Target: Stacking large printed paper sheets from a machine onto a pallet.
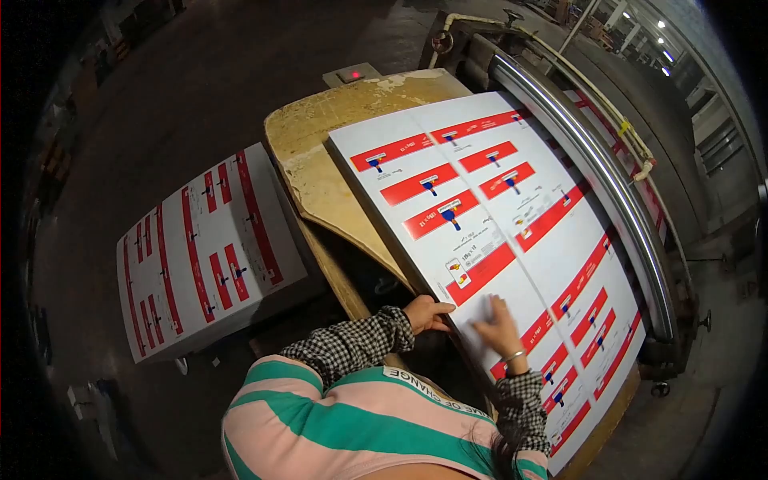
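Note:
A stack of large printed sheets (496,292), white with red bands and small blue marks, lies on a worn wooden board (320,120) in front of me. At its near edge, my left hand (428,314) is closed, with the thumb over the top and the other fingers curled against the side. Just right of it, my right hand (502,328) is over the top sheet, fingers stretched and somewhat blurred by motion. A bracelet circles that wrist. Whether the right fingertips touch the paper is hard to see.
A long shiny metal roller (592,172) runs along the far right side of the sheets, with a machine frame and a pipe (552,52) beyond. Left of the board stands a second stack of printed sheets (212,248). A box with a red light (352,75) sits behind the board.

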